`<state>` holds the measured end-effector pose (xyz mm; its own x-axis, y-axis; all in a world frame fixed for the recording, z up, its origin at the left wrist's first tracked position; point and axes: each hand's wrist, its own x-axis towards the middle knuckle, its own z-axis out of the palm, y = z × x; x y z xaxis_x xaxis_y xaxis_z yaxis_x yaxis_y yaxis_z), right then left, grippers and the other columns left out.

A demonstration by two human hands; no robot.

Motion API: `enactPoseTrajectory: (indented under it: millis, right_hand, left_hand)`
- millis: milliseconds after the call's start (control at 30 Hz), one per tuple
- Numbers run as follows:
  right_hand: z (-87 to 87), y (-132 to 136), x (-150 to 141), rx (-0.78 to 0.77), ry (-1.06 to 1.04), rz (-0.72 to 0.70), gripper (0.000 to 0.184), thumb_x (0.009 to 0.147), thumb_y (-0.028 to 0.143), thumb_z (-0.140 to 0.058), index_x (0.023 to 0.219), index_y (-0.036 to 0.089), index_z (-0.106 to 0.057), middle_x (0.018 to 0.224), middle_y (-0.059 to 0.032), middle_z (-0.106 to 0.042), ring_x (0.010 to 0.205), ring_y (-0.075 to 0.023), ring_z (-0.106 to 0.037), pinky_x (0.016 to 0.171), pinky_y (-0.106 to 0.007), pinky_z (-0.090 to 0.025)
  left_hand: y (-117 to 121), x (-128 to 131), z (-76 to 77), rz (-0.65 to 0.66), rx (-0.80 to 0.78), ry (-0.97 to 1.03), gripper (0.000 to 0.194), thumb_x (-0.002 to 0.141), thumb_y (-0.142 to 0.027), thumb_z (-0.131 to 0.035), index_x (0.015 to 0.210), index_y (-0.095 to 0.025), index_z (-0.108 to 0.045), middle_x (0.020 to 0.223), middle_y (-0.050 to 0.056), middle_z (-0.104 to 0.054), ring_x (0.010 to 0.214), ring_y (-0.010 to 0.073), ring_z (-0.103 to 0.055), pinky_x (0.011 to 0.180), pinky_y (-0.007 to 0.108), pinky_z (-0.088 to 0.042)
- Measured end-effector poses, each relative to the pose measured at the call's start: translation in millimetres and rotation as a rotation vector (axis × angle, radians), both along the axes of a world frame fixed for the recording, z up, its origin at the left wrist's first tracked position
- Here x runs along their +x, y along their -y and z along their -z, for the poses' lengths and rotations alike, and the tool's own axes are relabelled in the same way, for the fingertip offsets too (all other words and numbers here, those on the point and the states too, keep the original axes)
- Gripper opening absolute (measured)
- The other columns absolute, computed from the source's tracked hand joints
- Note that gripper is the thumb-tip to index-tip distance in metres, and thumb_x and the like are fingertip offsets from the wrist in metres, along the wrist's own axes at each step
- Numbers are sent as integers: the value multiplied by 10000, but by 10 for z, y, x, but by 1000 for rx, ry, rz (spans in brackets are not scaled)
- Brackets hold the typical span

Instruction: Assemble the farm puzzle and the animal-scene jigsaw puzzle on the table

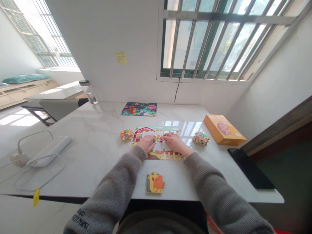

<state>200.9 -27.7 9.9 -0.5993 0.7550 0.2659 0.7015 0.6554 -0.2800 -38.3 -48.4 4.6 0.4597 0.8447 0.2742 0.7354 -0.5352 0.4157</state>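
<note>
**Setup:** someone in a grey knit sweater working a jigsaw on a white marble-look table (97, 130). Clock is centred on the puzzle, 12 toward the window.

**Left hand (147, 144):** resting palm-down on the puzzle, fingers loosely together and pointing toward the right hand. Can't tell if it's got hold of a piece.

**Right hand (174, 143):** same deal, low and nearly flat, fingertips just beside the left hand's. Can't tell here either.

**Main thing:** a farm jigsaw puzzle (165, 155) with a red barn, flat on the table, right in front of the person, both hands on top of it.

**Loose pieces:** small stack of pieces (126, 135) at 9, just off the puzzle. Messier pile of pieces (201, 138) at 3. Yellow-and-orange giraffe pieces (154, 183) at 6, between the forearms.

**Other stuff:** colourful picture card (138, 109) at 12, orange puzzle box (224, 130) around 2, glass water bottle (89, 92) around 10, white corded device (48, 151) around 9, black flat pad (251, 169) around 4.
</note>
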Motion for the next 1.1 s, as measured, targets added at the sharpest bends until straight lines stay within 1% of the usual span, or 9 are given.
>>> enactPoseTrajectory:
  millis: [67,233,400,567,633,700,800,867,1100]
  right_hand:
    - [-1,2,-10,17,22,9,402,962,112,-503,1270,317,-662,1264,-68,-623,1152,-254,-518,997,-418,-402]
    - [9,5,-22,60,47,16,392,955,94,-506,1245,301,-668,1249,-71,-631,1144,-248,-522,989,-408,-405]
    - [41,2,-34,65,16,25,381,949,79,-499,1211,284,-686,1230,-71,-638,1128,-244,-518,996,-409,-411]
    - [59,47,-46,55,-63,-22,405,927,52,-502,1225,248,-694,1193,-88,-636,1101,-231,-502,1037,-389,-405]
    - [57,86,-48,45,-83,-33,376,933,85,-520,1222,248,-697,1174,-91,-629,1080,-235,-498,1026,-395,-414]
    - [52,125,-47,30,-96,-32,345,942,134,-543,1226,255,-696,1161,-97,-616,1066,-239,-496,1005,-401,-425]
    - [33,163,-43,6,-92,-22,365,937,140,-551,1249,269,-689,1143,-97,-599,1041,-238,-497,989,-405,-428]
    - [14,177,-42,-14,-82,-19,404,924,94,-526,1248,269,-694,1133,-96,-597,1033,-234,-499,986,-399,-427]
    - [-16,263,-84,-79,-130,-54,460,947,36,-407,1266,227,-679,1185,-95,-633,1102,-223,-504,1016,-379,-411]
  left_hand:
    - [4,4,15,7,16,-11,163,873,-189,-568,1000,-181,-669,1294,124,-626,1278,275,-532,1148,456,-403]
    - [3,19,54,17,53,-41,360,879,-218,-586,1233,-181,-639,1334,129,-590,1273,295,-516,1136,492,-413]
    - [13,23,69,24,55,-47,354,898,-247,-574,1240,-195,-650,1344,127,-566,1275,299,-502,1133,500,-416]
    - [26,23,55,16,19,-34,357,904,-251,-562,1247,-206,-648,1364,115,-528,1294,274,-490,1160,445,-394]
    - [33,22,36,-18,10,-42,349,901,-240,-561,1233,-215,-664,1386,113,-495,1285,275,-488,1150,439,-398]
    - [47,23,6,-101,15,-81,333,901,-256,-567,1212,-252,-688,1368,101,-487,1256,290,-489,1119,464,-408]
    - [77,33,-46,-227,6,-152,323,906,-309,-570,1203,-325,-697,1219,89,-544,1172,310,-506,1046,513,-419]
    - [96,49,-73,-243,0,-169,342,898,-329,-578,1225,-336,-678,1146,88,-573,1142,315,-513,1019,516,-415]
    - [133,128,-81,-199,5,-146,640,807,-523,-694,1382,-295,-528,1284,88,-581,1204,324,-494,1052,485,-391]
